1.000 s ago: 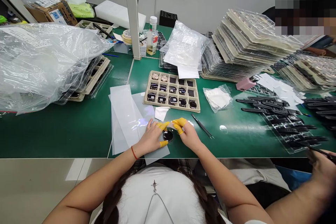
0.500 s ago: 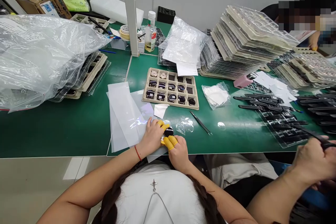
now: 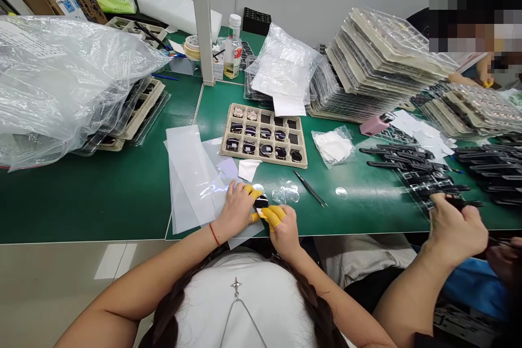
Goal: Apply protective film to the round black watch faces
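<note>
A round black watch face [image 3: 261, 201] lies on the translucent sheets at the front edge of the table. My left hand [image 3: 235, 207], yellow finger covers on some fingers, grips it by its left rim. My right hand [image 3: 284, 228], with yellow-covered fingertips pinched together, presses a small white piece [image 3: 260, 211], cloth or paper, against the lower edge of the watch face. Just beyond my hands lies a folded white cloth [image 3: 248, 169]. Clear round films [image 3: 286, 193] and black tweezers [image 3: 310, 188] are on the right. A beige tray [image 3: 304, 147] holds several watch faces.
Translucent sheets [image 3: 190, 174] spread left of my hands. A plastic-wrapped pile [image 3: 73, 87] stands far left, a tall tray stack [image 3: 379, 70] at back right. A co-worker's hand [image 3: 457, 228] works close on my right beside black straps [image 3: 403, 156]. A metal post [image 3: 203, 22] rises behind.
My right hand has shifted slightly right, with the white piece now at the watch face's lower edge. My left hand stays in place. The co-worker's hand on the right has moved left.
</note>
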Demonstrator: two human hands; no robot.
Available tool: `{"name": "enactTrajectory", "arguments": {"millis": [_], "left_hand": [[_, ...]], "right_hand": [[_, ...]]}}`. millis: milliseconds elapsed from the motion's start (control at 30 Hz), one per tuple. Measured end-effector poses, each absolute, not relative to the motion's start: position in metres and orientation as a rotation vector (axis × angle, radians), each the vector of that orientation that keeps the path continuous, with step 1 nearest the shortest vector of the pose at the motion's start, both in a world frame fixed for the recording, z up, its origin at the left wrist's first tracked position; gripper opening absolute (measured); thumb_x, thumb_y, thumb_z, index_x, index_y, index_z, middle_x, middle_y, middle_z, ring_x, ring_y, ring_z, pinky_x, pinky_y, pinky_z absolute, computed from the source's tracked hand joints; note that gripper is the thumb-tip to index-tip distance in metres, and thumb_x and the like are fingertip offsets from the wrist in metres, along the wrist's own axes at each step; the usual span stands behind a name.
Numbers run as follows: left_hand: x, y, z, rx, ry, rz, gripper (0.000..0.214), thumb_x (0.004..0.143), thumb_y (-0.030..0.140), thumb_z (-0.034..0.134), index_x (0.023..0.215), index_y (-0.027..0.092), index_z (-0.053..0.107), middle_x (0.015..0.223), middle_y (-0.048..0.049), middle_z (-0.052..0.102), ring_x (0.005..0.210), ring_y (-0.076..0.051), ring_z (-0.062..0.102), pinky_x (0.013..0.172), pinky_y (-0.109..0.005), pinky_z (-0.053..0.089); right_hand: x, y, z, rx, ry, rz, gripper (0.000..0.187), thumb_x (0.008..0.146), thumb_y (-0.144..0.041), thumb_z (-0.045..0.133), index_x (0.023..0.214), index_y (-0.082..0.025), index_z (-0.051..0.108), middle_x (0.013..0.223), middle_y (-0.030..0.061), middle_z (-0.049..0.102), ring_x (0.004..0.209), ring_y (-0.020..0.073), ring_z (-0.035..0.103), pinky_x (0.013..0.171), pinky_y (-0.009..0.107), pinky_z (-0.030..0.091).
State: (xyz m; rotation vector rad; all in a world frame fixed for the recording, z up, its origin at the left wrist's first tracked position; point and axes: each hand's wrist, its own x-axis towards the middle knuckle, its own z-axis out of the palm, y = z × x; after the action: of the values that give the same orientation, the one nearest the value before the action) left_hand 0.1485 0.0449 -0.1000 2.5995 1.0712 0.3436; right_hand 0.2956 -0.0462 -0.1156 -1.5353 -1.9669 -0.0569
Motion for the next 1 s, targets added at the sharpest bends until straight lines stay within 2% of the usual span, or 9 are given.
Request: {"name": "enactTrajectory", "arguments": {"millis": [100,200,300,367,500,733,900,1000], "left_hand": [[0.147,0.045,-0.098,2.614,1.060,0.313,0.046,0.074,0.045,0.069,0.113,0.023,0.059,0.101,-0.0060,0.058,0.106,-0.028,0.045,0.108,-0.051,0.019],[0.146,0.044,-0.095,2.642,1.062,0.309,0.050,0.077,0.048,0.066,0.118,0.021,0.056,0.101,-0.0067,0.058,0.106,-0.027,0.045,0.109,-0.053,0.017],[0.147,0.042,-0.092,2.675,1.088,0.314,0.060,0.075,0.050,0.068,0.123,0.020,0.051,0.100,-0.0069,0.057,0.104,-0.027,0.046,0.109,-0.054,0.017],[0.150,0.041,-0.091,2.687,1.103,0.295,0.054,0.075,0.047,0.069,0.119,0.020,0.053,0.100,-0.0064,0.057,0.102,-0.027,0.047,0.108,-0.053,0.020],[0.154,0.041,-0.092,2.673,1.104,0.261,0.037,0.078,0.042,0.066,0.108,0.020,0.059,0.099,-0.0061,0.059,0.100,-0.026,0.048,0.106,-0.051,0.024],[0.155,0.042,-0.095,2.662,1.112,0.280,0.036,0.076,0.043,0.069,0.103,0.021,0.060,0.095,-0.0056,0.059,0.100,-0.027,0.048,0.106,-0.051,0.024],[0.155,0.043,-0.095,2.669,1.097,0.263,0.034,0.077,0.044,0.067,0.100,0.020,0.060,0.096,-0.0058,0.058,0.099,-0.027,0.048,0.105,-0.050,0.026],[0.154,0.043,-0.094,2.659,1.095,0.246,0.034,0.077,0.043,0.068,0.100,0.019,0.060,0.096,-0.0063,0.058,0.099,-0.027,0.048,0.105,-0.050,0.026]], "right_hand": [[0.301,-0.055,-0.115,-1.548,-1.908,0.110,0.027,0.090,-0.012,0.042,0.102,-0.023,0.064,0.093,0.0045,0.066,0.087,0.0201,0.051,0.079,0.036,0.038],[0.314,-0.053,-0.113,-1.696,-1.625,0.287,0.020,0.093,-0.025,0.045,0.099,-0.023,0.064,0.093,0.0044,0.066,0.085,0.0191,0.055,0.077,0.034,0.041],[0.319,-0.046,-0.113,-1.861,-1.290,0.298,0.025,0.093,-0.034,0.043,0.092,-0.019,0.063,0.086,0.0053,0.064,0.077,0.0187,0.056,0.068,0.031,0.043],[0.313,-0.041,-0.115,-1.911,-1.339,0.264,0.028,0.094,-0.036,0.042,0.089,-0.018,0.063,0.083,0.0060,0.064,0.074,0.0192,0.055,0.067,0.031,0.041],[0.298,-0.035,-0.121,-1.991,-1.644,0.084,0.033,0.095,-0.034,0.037,0.080,-0.017,0.061,0.076,0.0075,0.062,0.072,0.0208,0.051,0.069,0.033,0.036],[0.316,-0.032,-0.122,-2.063,-1.669,-0.132,0.037,0.094,-0.028,0.036,0.061,-0.021,0.049,0.059,0.0045,0.052,0.059,0.0192,0.043,0.065,0.033,0.031],[0.305,-0.035,-0.116,-1.943,-1.661,-0.074,0.032,0.095,-0.026,0.035,0.070,-0.020,0.054,0.066,0.0049,0.056,0.065,0.0196,0.046,0.067,0.033,0.033],[0.303,-0.035,-0.120,-1.970,-1.706,-0.115,0.034,0.095,-0.026,0.035,0.066,-0.020,0.052,0.063,0.0042,0.054,0.061,0.0185,0.045,0.067,0.033,0.033]]}}
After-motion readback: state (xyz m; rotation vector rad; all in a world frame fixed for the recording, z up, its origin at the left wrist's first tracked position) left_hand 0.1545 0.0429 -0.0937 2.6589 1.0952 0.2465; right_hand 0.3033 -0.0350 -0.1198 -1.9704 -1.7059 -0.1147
